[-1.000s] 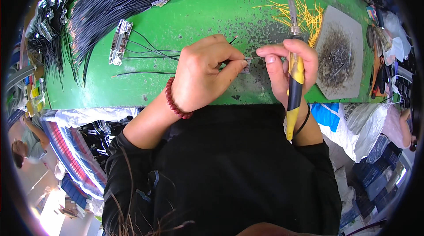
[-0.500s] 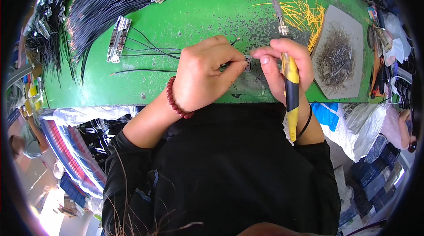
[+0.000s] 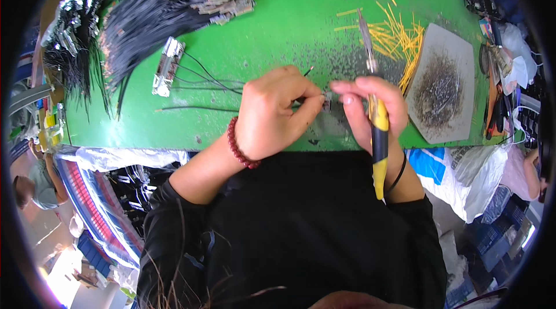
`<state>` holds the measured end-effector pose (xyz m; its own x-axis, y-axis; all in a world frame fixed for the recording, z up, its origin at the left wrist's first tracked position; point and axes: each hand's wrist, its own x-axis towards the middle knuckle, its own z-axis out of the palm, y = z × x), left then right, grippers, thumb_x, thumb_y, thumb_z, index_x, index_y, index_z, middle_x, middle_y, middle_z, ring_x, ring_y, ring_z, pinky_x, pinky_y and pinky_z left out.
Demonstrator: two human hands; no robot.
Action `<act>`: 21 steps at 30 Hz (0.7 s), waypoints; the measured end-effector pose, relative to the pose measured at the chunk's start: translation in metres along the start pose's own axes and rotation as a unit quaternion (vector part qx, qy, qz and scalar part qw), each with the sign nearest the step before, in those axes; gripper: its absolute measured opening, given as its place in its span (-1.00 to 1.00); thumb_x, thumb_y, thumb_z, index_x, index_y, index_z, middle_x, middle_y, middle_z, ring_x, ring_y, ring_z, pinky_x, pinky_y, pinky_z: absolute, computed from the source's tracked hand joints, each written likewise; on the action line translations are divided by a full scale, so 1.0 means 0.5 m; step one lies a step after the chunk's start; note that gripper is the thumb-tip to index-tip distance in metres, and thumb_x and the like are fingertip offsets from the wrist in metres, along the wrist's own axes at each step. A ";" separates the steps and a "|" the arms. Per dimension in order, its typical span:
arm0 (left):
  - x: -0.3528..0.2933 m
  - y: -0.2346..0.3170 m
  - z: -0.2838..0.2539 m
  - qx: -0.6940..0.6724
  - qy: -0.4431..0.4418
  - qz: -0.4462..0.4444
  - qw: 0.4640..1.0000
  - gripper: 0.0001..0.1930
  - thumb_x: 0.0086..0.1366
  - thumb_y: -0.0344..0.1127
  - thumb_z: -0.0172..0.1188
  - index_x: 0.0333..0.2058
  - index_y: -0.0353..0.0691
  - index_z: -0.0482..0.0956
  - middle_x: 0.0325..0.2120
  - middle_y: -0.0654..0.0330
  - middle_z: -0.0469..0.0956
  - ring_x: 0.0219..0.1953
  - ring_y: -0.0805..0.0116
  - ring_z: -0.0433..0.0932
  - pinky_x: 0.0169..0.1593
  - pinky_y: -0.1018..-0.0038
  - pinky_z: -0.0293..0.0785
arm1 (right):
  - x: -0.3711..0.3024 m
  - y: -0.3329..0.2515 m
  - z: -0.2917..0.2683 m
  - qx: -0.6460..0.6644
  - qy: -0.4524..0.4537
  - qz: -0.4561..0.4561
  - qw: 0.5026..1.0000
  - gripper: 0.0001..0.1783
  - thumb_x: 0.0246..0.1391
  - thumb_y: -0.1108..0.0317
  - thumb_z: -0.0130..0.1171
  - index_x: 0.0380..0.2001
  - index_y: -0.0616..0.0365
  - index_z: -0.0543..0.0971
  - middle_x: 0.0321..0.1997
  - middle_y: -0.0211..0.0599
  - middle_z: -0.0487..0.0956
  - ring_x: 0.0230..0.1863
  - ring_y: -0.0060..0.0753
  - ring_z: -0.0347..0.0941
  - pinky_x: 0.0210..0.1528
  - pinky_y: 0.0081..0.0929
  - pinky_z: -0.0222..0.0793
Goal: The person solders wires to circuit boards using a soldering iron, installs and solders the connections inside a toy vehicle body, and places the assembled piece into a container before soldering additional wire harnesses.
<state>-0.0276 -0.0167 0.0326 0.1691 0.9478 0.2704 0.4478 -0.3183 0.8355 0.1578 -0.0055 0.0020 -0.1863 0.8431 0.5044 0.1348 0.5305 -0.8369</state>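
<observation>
My left hand (image 3: 275,109), with a red bead bracelet at the wrist, pinches a black wire (image 3: 202,108) between thumb and forefinger. A bare wire end (image 3: 310,70) sticks out beyond its knuckles. Just past the fingertips lies a small dark metallic part (image 3: 328,102), partly covered. My right hand (image 3: 379,109) is closed around a soldering iron (image 3: 379,144) with a yellow and black handle, its tip pointing to the far side of the table. The right thumb and forefinger are close to the small part. Left of my hands lies a silvery connector piece (image 3: 168,67) with black wires running under my left hand.
Bundles of black wires (image 3: 150,25) with metal ends cover the far left of the green table (image 3: 289,14). Thin yellow solder sticks (image 3: 399,43) lie at the right, beside a grey board (image 3: 428,118) with dark residue. Tools (image 3: 495,100) crowd the right edge.
The whole view has shifted, so the table and hands sit lower in the picture. Both hands keep nearly the same pose and grip.
</observation>
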 end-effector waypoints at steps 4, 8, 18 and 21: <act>-0.004 0.003 -0.002 -0.028 0.031 -0.036 0.998 -0.91 0.00 -0.51 0.31 -0.58 -0.23 0.56 -0.67 0.21 0.45 -0.66 0.35 0.39 -0.58 0.46 0.28 | 0.003 -0.009 0.008 -0.021 -0.022 -0.045 0.999 -0.72 -0.06 0.60 0.21 -0.21 0.21 0.50 -0.30 -0.19 0.67 -0.45 -0.37 0.61 -0.45 -0.54 0.48; -0.003 0.001 -0.001 -0.030 0.060 -0.037 0.997 -0.91 -0.01 -0.53 0.31 -0.58 -0.25 0.56 -0.68 0.22 0.43 -0.67 0.39 0.37 -0.60 0.49 0.26 | -0.011 -0.007 -0.001 -0.015 -0.103 -0.046 0.994 -0.70 0.07 0.61 0.12 -0.10 0.32 0.37 -0.17 0.12 0.60 -0.18 -0.24 0.61 -0.16 -0.38 0.57; -0.001 0.001 -0.002 -0.025 0.072 -0.036 0.996 -0.91 -0.01 -0.55 0.30 -0.58 -0.25 0.56 -0.68 0.25 0.45 -0.67 0.45 0.35 -0.61 0.52 0.23 | 0.002 -0.004 0.006 -0.010 -0.081 -0.058 0.995 -0.70 0.08 0.60 0.10 -0.08 0.33 0.37 -0.12 0.16 0.58 -0.09 -0.10 0.58 -0.11 -0.27 0.58; -0.001 0.000 -0.003 -0.017 0.068 -0.039 0.997 -0.91 -0.01 -0.55 0.30 -0.58 -0.25 0.56 -0.68 0.26 0.45 -0.67 0.46 0.34 -0.60 0.53 0.22 | 0.004 0.006 0.034 0.010 0.012 -0.090 0.996 -0.69 -0.09 0.61 0.20 -0.19 0.25 0.49 -0.19 -0.08 0.65 -0.55 -0.41 0.56 -0.57 -0.57 0.39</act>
<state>-0.0291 -0.0174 0.0334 0.0129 0.9644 0.2641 0.4245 -0.2444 0.8718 0.1416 -0.0038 -0.0033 -0.1819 0.7361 0.6519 0.0826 0.6721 -0.7359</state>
